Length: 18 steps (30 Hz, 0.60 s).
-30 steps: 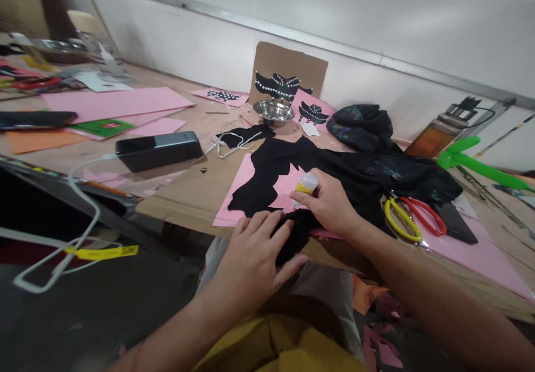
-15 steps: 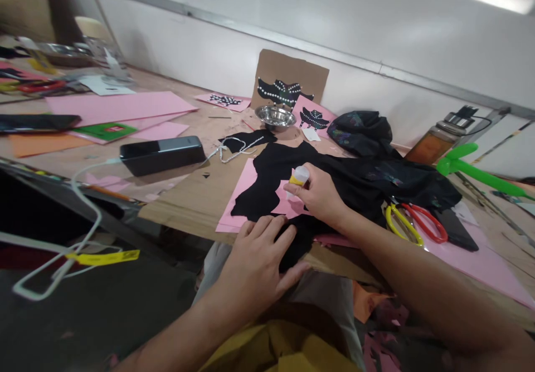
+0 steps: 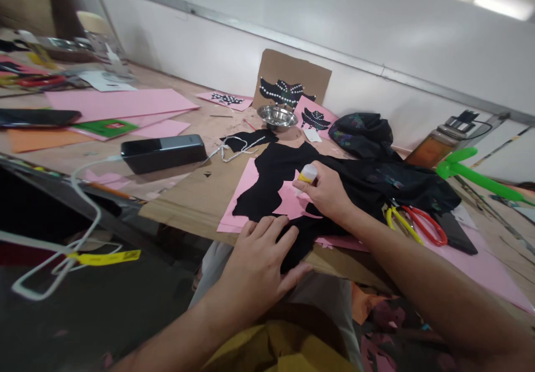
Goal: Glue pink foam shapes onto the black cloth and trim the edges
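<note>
My right hand point(image 3: 330, 191) is closed round a white glue stick point(image 3: 308, 174) with a yellow band. The stick is tilted, its lower end at a pink paper cutout point(image 3: 288, 200) with jagged edges. Black cloth point(image 3: 267, 174) surrounds the cutout and lies over pink sheets point(image 3: 229, 220). My left hand point(image 3: 263, 260) rests flat on the near part of the cloth, fingers spread and thumb pointing right. Whether the stick's tip touches the paper is hard to see.
Cardboard point(image 3: 179, 207) lies beneath the work. Scissors point(image 3: 424, 224) with red and yellow handles lie right of my right forearm. Behind are a steel bowl point(image 3: 276, 117) and beaded black cutouts point(image 3: 288, 91). A black power bank point(image 3: 163, 153) with a white cable stands left; a bottle point(image 3: 438, 138) stands right.
My right hand has shifted slightly right with the glue stick, so more of the pink cutout shows. My left hand stays in place on the cloth.
</note>
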Motion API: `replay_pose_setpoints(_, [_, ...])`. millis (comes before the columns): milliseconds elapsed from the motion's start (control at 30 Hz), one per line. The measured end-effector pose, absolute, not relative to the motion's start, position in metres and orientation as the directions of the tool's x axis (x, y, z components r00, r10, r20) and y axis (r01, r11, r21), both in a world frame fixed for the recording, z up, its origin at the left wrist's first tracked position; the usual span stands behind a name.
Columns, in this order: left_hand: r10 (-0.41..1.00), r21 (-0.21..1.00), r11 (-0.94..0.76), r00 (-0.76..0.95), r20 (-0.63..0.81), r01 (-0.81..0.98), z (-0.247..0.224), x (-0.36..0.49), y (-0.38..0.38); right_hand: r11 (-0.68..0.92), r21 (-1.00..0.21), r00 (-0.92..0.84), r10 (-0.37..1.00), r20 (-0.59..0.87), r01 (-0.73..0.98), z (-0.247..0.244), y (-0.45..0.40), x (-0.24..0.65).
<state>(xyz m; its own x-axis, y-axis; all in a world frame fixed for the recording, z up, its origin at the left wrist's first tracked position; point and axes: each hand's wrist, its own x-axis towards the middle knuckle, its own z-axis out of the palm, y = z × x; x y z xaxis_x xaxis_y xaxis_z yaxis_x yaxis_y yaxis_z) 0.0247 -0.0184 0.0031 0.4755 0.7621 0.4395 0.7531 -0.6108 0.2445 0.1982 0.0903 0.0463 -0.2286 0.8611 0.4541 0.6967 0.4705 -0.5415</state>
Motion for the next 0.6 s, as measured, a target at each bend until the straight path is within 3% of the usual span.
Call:
replay_pose_setpoints(233, [0.759, 0.237, -0.612, 0.478, 0.442, 0.754, 0.003, 0.025, -0.019, 0.484, -0.562, -0.264, 0.864, 0.429, 0.671, 0.048, 0.087, 0.191])
replay_pose_setpoints(600, [0.751, 0.241, -0.62, 0.476, 0.458, 0.747, 0.002, 0.025, -0.017, 0.466, -0.563, -0.174, 0.852, 0.495, 0.682, 0.044, 0.114, 0.183])
